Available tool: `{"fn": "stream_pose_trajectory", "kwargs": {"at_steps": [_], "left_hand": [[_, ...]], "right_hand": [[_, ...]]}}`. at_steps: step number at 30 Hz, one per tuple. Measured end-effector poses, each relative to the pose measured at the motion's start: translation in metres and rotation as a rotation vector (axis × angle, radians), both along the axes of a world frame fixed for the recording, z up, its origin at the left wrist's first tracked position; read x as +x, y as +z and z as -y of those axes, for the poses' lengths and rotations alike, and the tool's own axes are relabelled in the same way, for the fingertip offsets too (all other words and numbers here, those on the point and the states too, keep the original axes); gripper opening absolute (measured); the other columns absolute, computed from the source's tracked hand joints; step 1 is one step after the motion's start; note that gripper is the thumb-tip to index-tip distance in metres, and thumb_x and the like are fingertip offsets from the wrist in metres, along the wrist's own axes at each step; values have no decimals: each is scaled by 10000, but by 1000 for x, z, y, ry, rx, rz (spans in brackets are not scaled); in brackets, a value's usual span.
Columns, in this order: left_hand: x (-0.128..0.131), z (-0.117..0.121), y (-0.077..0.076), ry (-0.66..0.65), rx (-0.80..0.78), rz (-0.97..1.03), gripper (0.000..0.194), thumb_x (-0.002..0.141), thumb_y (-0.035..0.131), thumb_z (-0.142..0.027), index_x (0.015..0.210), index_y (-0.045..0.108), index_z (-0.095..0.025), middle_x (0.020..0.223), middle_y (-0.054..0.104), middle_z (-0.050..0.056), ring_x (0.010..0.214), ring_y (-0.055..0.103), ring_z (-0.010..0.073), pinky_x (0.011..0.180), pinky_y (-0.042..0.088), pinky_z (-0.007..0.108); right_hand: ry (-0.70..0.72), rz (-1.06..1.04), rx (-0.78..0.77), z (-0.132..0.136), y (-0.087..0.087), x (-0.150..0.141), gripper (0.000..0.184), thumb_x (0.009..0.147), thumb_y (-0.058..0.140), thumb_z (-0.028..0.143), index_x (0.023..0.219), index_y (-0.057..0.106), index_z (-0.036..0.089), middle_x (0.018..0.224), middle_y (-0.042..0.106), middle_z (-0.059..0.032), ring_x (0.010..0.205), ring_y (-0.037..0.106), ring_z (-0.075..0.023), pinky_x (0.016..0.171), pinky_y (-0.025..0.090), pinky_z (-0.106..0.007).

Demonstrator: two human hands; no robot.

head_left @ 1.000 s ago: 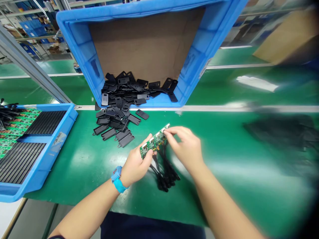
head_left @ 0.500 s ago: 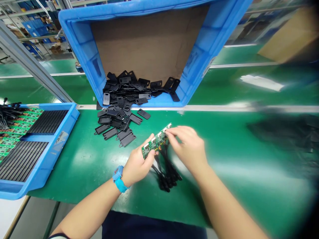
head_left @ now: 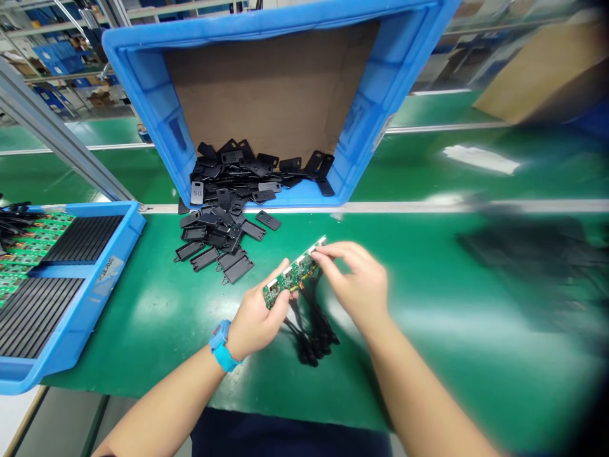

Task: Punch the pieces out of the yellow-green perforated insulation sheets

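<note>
We are holding a green circuit-board strip (head_left: 291, 277) in the air above the green desk (head_left: 143, 304) with both hands, close in front of our body. Our left hand (head_left: 257, 324) is clenching the near end between thumb and fingers. Our right hand (head_left: 354, 285) is pinching the far end, its fingertips (head_left: 323, 255) lying by the row of white connectors. A black cable bundle (head_left: 309, 336) is hanging from the underside and trailing onto the desk.

The main risk seems to be the cables: if the strip is pulled away while they are lying under their own weight, they could tug at their joints. A loosened grip could drop the strip, and uneven force from the two hands could flex it. Loose black plastic tags (head_left: 212, 247) are spilling from the tilted blue crate (head_left: 238, 25) just beside us, so a swinging cable could catch them.

Compared with half a second ago, our hands are keeping nearly the same hold, while the crate and the blue tray (head_left: 90, 298) are sitting slightly further left in view, which suggests our head is shifting.
</note>
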State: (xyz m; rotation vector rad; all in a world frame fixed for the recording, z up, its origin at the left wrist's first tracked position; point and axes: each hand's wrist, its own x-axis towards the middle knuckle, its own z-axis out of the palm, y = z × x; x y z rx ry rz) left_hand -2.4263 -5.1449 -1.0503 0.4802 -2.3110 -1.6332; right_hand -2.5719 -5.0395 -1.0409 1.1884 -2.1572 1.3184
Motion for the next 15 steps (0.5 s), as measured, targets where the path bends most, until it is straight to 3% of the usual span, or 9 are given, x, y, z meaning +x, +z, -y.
{"fn": "stream_pose_trajectory", "kwargs": {"at_steps": [15], "left_hand": [[4,-3,2,-32,-133,-57,483,891,418,-237,1368,363,-189,1037,675,31,972,612,124,919,440,197]], "right_hand": [[-39,164,-36,-4,7,5,47,759,659,196,721,661,223,715,672,-7,695,625,-168,668,511,-329]]}}
